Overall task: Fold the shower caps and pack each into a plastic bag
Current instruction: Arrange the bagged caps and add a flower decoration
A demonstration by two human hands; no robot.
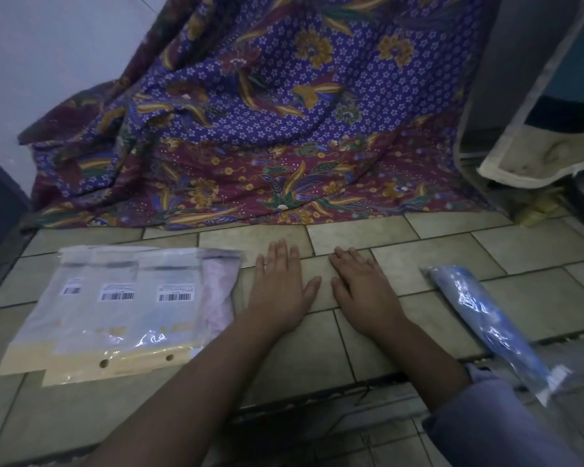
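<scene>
Sleeve (482, 426) at bottom right, then the left hand (279, 293) and right hand (363, 293) lie flat on the tiles (402, 342) mid-frame, fingers straight, holding nothing. Labelled bags (115, 308) sit left and a blue pack (486, 318) right. Looks like a pause between steps; next up is probably reaching for one.

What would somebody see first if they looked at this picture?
The big purple and maroon flowered cloth draped across the back grabs the eye first. Next come the left hand and right hand, lying flat side by side on the pale tiled floor in the middle. To the left sits a pile of clear plastic bags with barcode labels, and to the right a rolled blue item in a clear plastic bag.
</scene>
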